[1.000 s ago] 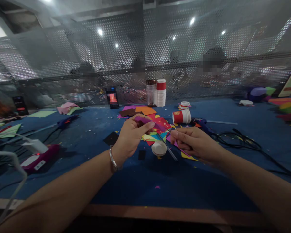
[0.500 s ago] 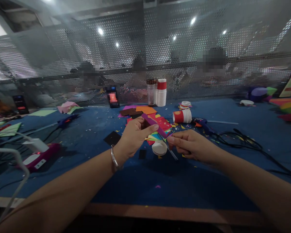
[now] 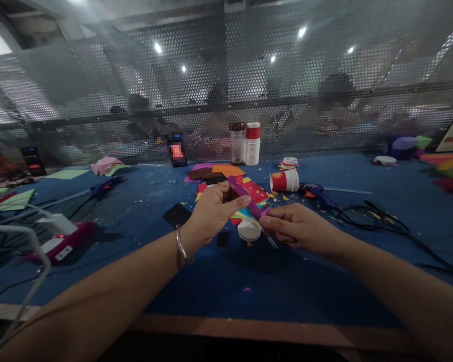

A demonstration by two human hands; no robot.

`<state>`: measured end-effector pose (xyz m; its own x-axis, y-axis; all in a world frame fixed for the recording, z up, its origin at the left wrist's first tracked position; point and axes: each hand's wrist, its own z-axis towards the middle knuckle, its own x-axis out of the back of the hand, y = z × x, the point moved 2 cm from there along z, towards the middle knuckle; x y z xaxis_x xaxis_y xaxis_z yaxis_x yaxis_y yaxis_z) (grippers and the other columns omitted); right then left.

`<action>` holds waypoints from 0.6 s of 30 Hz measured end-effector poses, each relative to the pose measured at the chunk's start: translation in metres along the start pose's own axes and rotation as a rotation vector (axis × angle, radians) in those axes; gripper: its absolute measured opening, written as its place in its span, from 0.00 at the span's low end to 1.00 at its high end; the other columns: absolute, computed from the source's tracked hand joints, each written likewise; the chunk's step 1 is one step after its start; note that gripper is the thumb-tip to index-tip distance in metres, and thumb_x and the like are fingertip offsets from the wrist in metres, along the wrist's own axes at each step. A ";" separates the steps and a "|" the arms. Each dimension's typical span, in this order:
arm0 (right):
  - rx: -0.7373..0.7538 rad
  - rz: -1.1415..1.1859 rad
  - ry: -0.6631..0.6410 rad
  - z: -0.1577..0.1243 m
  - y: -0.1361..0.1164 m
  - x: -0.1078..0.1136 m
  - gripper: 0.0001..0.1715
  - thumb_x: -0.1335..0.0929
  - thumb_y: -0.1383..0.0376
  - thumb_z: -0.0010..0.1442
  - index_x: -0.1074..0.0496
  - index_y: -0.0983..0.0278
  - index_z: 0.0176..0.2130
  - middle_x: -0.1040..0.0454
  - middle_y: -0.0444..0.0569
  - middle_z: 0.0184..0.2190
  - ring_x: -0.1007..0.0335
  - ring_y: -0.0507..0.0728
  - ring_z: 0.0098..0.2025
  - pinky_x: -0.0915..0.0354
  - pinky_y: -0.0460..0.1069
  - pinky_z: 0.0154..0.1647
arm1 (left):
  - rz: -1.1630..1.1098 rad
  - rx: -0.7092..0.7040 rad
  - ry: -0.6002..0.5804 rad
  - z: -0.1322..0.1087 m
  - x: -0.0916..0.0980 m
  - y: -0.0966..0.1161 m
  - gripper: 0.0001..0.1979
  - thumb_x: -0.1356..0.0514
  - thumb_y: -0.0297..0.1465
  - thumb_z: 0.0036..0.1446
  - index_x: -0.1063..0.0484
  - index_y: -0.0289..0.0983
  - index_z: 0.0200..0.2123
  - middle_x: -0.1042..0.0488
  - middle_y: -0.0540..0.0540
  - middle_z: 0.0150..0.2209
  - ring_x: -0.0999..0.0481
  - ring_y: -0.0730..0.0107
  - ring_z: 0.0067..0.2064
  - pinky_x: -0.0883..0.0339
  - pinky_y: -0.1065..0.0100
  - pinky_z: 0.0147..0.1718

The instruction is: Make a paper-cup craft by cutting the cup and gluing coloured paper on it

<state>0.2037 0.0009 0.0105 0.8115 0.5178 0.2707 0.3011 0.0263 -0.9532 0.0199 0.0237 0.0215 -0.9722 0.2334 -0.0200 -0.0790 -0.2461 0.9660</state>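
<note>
A folded strip of purple paper (image 3: 255, 208) slants between my hands, raised above the table. My left hand (image 3: 213, 211), with a silver bangle at its wrist, pinches the strip between thumb and fingers. At the strip's lower right end, my right hand (image 3: 296, 223) has its thumb and fingers closed on the purple edge. Just below lies a white round lid-like piece (image 3: 249, 230), and a clear glue stick (image 3: 271, 240) pokes out beside my right fingertips. Behind the strip is a pile of coloured paper, with red paper (image 3: 257, 192) on top.
A red and white paper cup (image 3: 284, 180) lies sideways by a hot glue gun (image 3: 317, 193) with a trailing black cord. Farther back stand stacked cups (image 3: 252, 146), a clear bottle (image 3: 236, 145) and a phone (image 3: 177, 151). A magenta power strip (image 3: 62, 244) sits left.
Both hands keep their hold on the purple paper. The left hand and strip have shifted slightly right, and the strip has turned a little. The view has moved very slightly.
</note>
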 end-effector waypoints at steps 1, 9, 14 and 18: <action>0.001 -0.006 -0.002 0.000 -0.001 0.000 0.29 0.31 0.41 0.56 0.31 0.65 0.27 0.49 0.34 0.15 0.60 0.45 0.17 0.62 0.44 0.17 | 0.005 0.003 0.000 0.000 0.000 -0.001 0.11 0.29 0.34 0.46 0.25 0.34 0.30 0.24 0.49 0.30 0.27 0.71 0.33 0.33 0.66 0.37; 0.033 -0.111 0.006 0.000 -0.002 0.001 0.30 0.34 0.40 0.57 0.32 0.64 0.27 0.51 0.34 0.15 0.60 0.46 0.17 0.61 0.45 0.17 | 0.075 -0.009 0.043 0.001 0.002 -0.005 0.11 0.31 0.34 0.48 0.27 0.34 0.28 0.25 0.49 0.28 0.28 0.72 0.31 0.34 0.66 0.36; 0.066 -0.262 0.040 0.001 -0.004 0.003 0.26 0.35 0.45 0.61 0.33 0.63 0.26 0.48 0.36 0.17 0.56 0.47 0.18 0.59 0.46 0.19 | -0.072 -0.017 0.075 0.002 0.001 -0.003 0.10 0.31 0.32 0.47 0.27 0.35 0.31 0.25 0.51 0.28 0.27 0.73 0.30 0.32 0.68 0.35; 0.095 -0.533 0.183 0.003 -0.006 0.017 0.26 0.36 0.48 0.61 0.36 0.62 0.21 0.43 0.40 0.17 0.48 0.50 0.21 0.53 0.47 0.22 | -0.102 -0.010 0.144 0.004 0.005 -0.005 0.08 0.34 0.31 0.49 0.28 0.35 0.32 0.25 0.50 0.30 0.27 0.73 0.31 0.31 0.69 0.34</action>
<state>0.2143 0.0119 0.0206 0.6361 0.2553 0.7282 0.6530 0.3248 -0.6842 0.0167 0.0303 0.0177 -0.9804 0.1205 -0.1557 -0.1808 -0.2377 0.9544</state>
